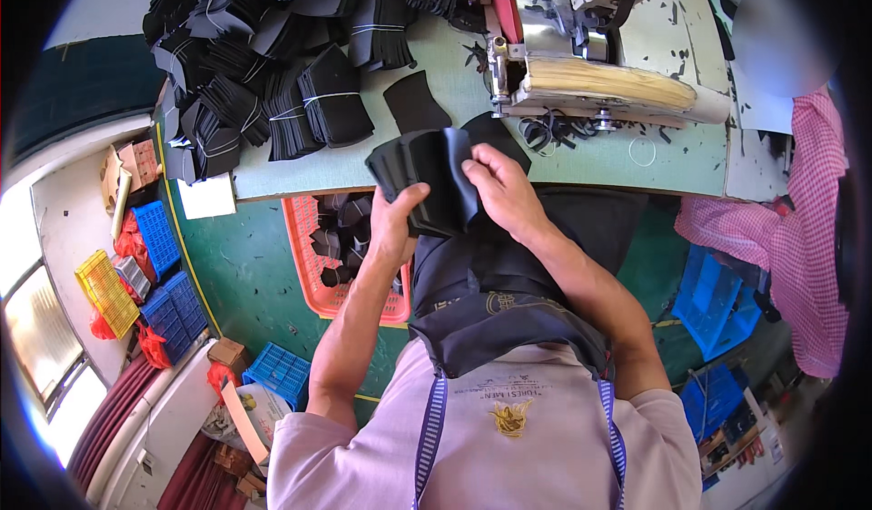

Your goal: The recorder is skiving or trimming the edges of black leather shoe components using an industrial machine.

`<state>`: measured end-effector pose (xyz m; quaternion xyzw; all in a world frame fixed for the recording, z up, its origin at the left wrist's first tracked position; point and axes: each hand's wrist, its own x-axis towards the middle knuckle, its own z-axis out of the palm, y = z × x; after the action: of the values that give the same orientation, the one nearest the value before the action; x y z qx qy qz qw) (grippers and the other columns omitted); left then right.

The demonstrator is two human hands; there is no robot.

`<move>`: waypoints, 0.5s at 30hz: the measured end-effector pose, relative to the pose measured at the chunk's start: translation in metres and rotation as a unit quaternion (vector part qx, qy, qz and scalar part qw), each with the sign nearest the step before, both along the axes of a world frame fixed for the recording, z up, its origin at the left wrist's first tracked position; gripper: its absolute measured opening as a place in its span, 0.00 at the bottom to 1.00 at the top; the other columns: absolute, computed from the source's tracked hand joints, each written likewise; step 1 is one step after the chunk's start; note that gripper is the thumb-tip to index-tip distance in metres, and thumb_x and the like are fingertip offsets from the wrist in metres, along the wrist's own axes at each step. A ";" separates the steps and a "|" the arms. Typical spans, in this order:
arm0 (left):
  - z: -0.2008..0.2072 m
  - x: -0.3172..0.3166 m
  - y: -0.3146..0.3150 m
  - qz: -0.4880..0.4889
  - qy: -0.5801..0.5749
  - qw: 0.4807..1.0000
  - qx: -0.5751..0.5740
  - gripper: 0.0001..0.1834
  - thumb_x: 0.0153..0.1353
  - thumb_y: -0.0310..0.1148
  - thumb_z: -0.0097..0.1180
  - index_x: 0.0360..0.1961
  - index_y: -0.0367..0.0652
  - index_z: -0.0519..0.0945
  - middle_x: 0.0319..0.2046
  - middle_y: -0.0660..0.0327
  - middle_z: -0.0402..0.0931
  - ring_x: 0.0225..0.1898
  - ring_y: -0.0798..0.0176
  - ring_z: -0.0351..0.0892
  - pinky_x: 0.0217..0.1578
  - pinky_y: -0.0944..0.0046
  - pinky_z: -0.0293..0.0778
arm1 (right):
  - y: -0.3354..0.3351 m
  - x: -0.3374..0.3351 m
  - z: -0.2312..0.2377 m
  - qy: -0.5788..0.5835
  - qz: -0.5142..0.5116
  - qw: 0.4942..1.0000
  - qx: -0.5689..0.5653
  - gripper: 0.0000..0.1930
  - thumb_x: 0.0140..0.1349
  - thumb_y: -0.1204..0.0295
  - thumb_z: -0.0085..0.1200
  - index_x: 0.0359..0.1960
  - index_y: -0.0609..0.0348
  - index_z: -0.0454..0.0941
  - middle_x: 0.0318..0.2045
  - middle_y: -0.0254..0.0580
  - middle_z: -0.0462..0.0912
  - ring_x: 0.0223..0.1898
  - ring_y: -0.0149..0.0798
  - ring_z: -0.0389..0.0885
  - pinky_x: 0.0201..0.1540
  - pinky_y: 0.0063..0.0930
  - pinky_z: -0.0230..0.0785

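Observation:
A thick stack of black cut pieces [420,169], perhaps leather or fabric, is held above my lap at the table's near edge. My left hand [396,224] is closed round the stack's lower left side, thumb on top. At the stack's right side, my right hand [502,190] pinches a piece that bends up with a greyish sheen. The fingers beneath the stack are hidden. One loose black piece [417,101] lies flat on the table just beyond, and another black piece [495,138] lies partly behind my right hand.
Several tied bundles of black pieces [334,97] crowd the table's left. A machine with a wooden-topped arm [604,86] stands right, black scraps [554,131] beside it. Below the table is an orange basket [304,247] of black pieces. Pink checked cloth [804,210] hangs at right.

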<state>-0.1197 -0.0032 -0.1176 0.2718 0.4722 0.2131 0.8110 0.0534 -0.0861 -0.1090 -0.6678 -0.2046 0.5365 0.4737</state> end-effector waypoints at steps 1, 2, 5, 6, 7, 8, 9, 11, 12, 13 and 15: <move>0.000 -0.001 0.001 0.033 -0.007 0.999 -0.014 0.26 0.56 0.23 0.59 0.58 0.35 0.70 0.47 0.54 0.79 0.46 0.59 0.82 0.50 0.58 0.79 | -0.004 0.003 -0.002 -0.126 0.020 0.992 -0.002 0.12 0.68 0.65 0.54 0.41 0.63 0.76 0.30 0.50 0.80 0.31 0.39 0.80 0.38 0.34 0.71; 0.002 0.000 0.002 0.053 -0.026 0.998 -0.018 0.24 0.57 0.25 0.55 0.56 0.33 0.71 0.46 0.53 0.78 0.45 0.55 0.83 0.48 0.54 0.81 | -0.006 0.004 -0.003 -0.184 -0.013 0.983 0.004 0.11 0.69 0.66 0.50 0.42 0.63 0.74 0.29 0.59 0.77 0.30 0.50 0.80 0.37 0.39 0.70; -0.001 -0.006 0.006 0.088 -0.080 0.990 -0.072 0.25 0.59 0.30 0.53 0.58 0.32 0.70 0.50 0.48 0.78 0.50 0.49 0.82 0.52 0.47 0.80 | -0.014 0.025 -0.022 -0.357 -0.003 0.934 -0.031 0.11 0.68 0.67 0.53 0.43 0.63 0.76 0.34 0.56 0.79 0.35 0.56 0.80 0.39 0.47 0.71; -0.004 -0.008 0.007 0.087 -0.072 0.990 -0.085 0.25 0.60 0.32 0.53 0.57 0.32 0.71 0.51 0.48 0.78 0.51 0.48 0.82 0.53 0.46 0.80 | -0.018 0.021 -0.024 -0.471 -0.032 0.882 -0.012 0.13 0.66 0.66 0.57 0.47 0.61 0.75 0.40 0.55 0.77 0.37 0.56 0.78 0.41 0.47 0.71; -0.004 -0.008 0.007 0.090 -0.072 0.990 -0.084 0.25 0.60 0.32 0.53 0.57 0.32 0.71 0.51 0.48 0.78 0.51 0.48 0.82 0.53 0.46 0.80 | -0.017 0.019 -0.014 -0.470 -0.029 0.882 -0.011 0.13 0.66 0.66 0.57 0.47 0.61 0.75 0.40 0.55 0.77 0.37 0.56 0.78 0.41 0.47 0.71; -0.005 -0.009 0.006 0.096 -0.081 0.988 -0.090 0.24 0.59 0.30 0.53 0.57 0.33 0.71 0.49 0.50 0.78 0.49 0.50 0.83 0.51 0.47 0.81 | -0.013 0.017 -0.001 -0.538 -0.034 0.842 0.036 0.17 0.65 0.66 0.59 0.51 0.61 0.74 0.41 0.52 0.77 0.38 0.55 0.78 0.42 0.45 0.71; -0.005 -0.009 0.007 0.101 -0.089 0.986 -0.095 0.23 0.59 0.28 0.53 0.56 0.34 0.71 0.47 0.51 0.78 0.47 0.52 0.83 0.49 0.49 0.82 | -0.009 0.015 0.006 -0.600 -0.041 0.794 0.084 0.20 0.64 0.66 0.61 0.54 0.60 0.73 0.42 0.50 0.76 0.39 0.54 0.77 0.42 0.42 0.72; 0.000 -0.004 0.005 0.093 -0.100 0.986 -0.098 0.23 0.59 0.28 0.54 0.56 0.35 0.71 0.47 0.52 0.78 0.47 0.53 0.83 0.49 0.50 0.82 | -0.005 0.002 0.000 -0.385 0.023 0.917 0.099 0.17 0.62 0.67 0.64 0.49 0.63 0.78 0.35 0.44 0.80 0.33 0.42 0.79 0.38 0.36 0.73; 0.000 -0.004 0.003 0.095 -0.093 0.986 -0.099 0.23 0.59 0.28 0.54 0.56 0.35 0.71 0.47 0.52 0.78 0.47 0.53 0.83 0.49 0.51 0.82 | -0.002 -0.008 -0.005 -0.255 0.022 0.965 0.053 0.17 0.61 0.65 0.65 0.45 0.64 0.79 0.32 0.45 0.82 0.33 0.42 0.81 0.39 0.36 0.74; 0.000 -0.003 0.003 0.097 -0.087 0.986 -0.100 0.23 0.59 0.28 0.55 0.56 0.35 0.71 0.47 0.53 0.78 0.47 0.54 0.83 0.49 0.51 0.82 | 0.003 -0.016 -0.008 -0.121 0.022 0.992 0.005 0.17 0.59 0.63 0.66 0.41 0.65 0.80 0.29 0.45 0.83 0.32 0.41 0.83 0.39 0.36 0.75; 0.004 -0.006 0.006 0.112 -0.089 0.986 -0.088 0.23 0.59 0.27 0.55 0.56 0.35 0.71 0.47 0.53 0.78 0.46 0.55 0.83 0.49 0.53 0.81 | 0.017 -0.018 -0.014 -0.100 -0.007 0.995 0.016 0.17 0.60 0.64 0.66 0.39 0.67 0.80 0.29 0.47 0.85 0.30 0.39 0.84 0.38 0.33 0.76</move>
<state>-0.1253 0.0024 -0.1137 0.1250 0.4427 0.2838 0.8413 0.0352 -0.0694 -0.1230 -0.7118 -0.2544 0.4609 0.4650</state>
